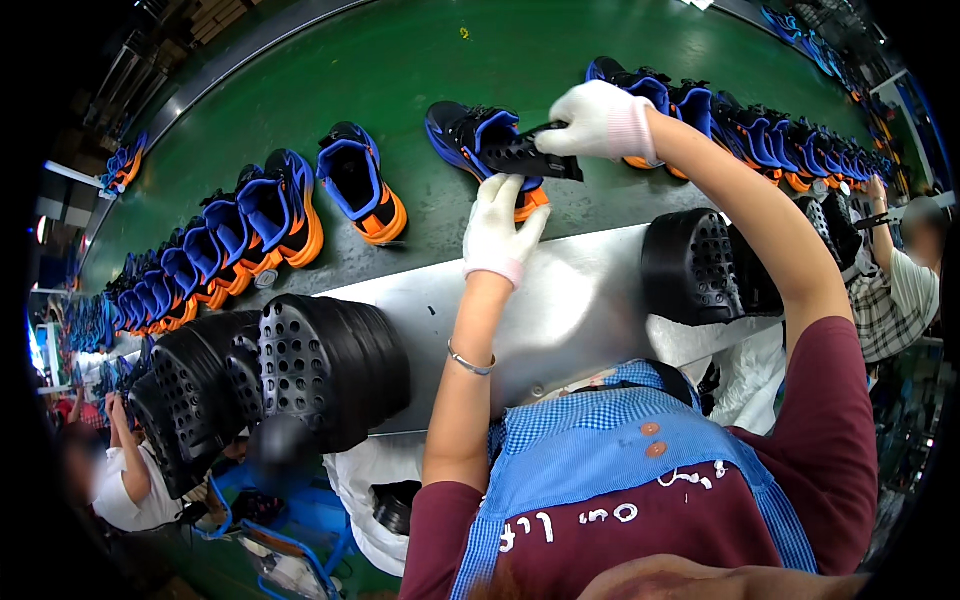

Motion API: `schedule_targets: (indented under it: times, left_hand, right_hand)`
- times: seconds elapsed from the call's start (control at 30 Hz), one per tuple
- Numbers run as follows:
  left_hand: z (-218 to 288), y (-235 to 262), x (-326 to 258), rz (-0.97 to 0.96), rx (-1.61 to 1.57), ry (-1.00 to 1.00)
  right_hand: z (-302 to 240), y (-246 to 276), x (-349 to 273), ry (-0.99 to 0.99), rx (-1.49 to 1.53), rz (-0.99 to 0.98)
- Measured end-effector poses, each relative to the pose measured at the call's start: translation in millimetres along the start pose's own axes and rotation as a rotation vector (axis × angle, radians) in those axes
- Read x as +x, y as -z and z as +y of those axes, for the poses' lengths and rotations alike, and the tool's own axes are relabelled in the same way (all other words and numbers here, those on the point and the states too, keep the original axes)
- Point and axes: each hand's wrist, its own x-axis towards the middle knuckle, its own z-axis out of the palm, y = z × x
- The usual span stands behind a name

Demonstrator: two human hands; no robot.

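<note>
A black and blue sneaker with an orange sole (455, 130) stands on the green belt in front of me. My left hand (503, 230), in a white glove, grips it at the near side by the heel. My right hand (600, 122), also gloved, pinches one end of a black perforated plastic shoe insert (512, 157). The insert's other end points into the shoe's opening, tilted. How deep it reaches is hidden. Another sneaker (352, 180) stands alone to the left of my hands.
Rows of like sneakers line the belt (400, 60) at left (265, 205) and right (765, 140). On a metal ledge (450, 320) sit nested stacks of black inserts, left (335, 370) and right (690, 265). Other people work at far left (135, 480) and far right (905, 270).
</note>
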Motion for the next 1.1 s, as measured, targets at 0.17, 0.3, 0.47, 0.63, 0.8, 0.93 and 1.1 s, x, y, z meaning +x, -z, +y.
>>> schedule_targets:
  times: [0.17, 0.3, 0.47, 0.63, 0.8, 0.93, 1.1]
  left_hand:
    - [12.7, 2.3, 18.6, -0.236, 0.227, 0.199]
    - [17.2, 6.5, 49.3, -0.527, 0.371, 0.421]
    - [-11.7, -8.8, 59.5, -0.622, 0.381, 0.421]
    - [-5.1, -7.9, 73.6, -0.666, 0.402, 0.530]
    - [-0.7, -7.7, 63.1, -0.657, 0.508, 0.414]
    - [8.9, -5.3, 52.7, -0.549, 0.556, 0.385]
    - [10.2, 7.5, 41.1, -0.353, 0.489, 0.309]
  right_hand:
    - [-35.9, -33.1, 47.6, -0.020, -0.108, -0.016]
    - [-51.0, -76.9, 81.6, -0.139, -0.034, -0.029]
    - [-42.4, -96.5, 102.1, -0.253, 0.307, -0.094]
    - [-45.2, -83.0, 103.6, -0.242, 0.316, -0.049]
    - [-53.0, -77.1, 83.6, -0.201, 0.384, 0.026]
    - [-54.0, -61.4, 59.5, -0.093, 0.271, -0.071]
    - [-0.8, -20.6, -42.8, 0.191, 0.015, 0.070]
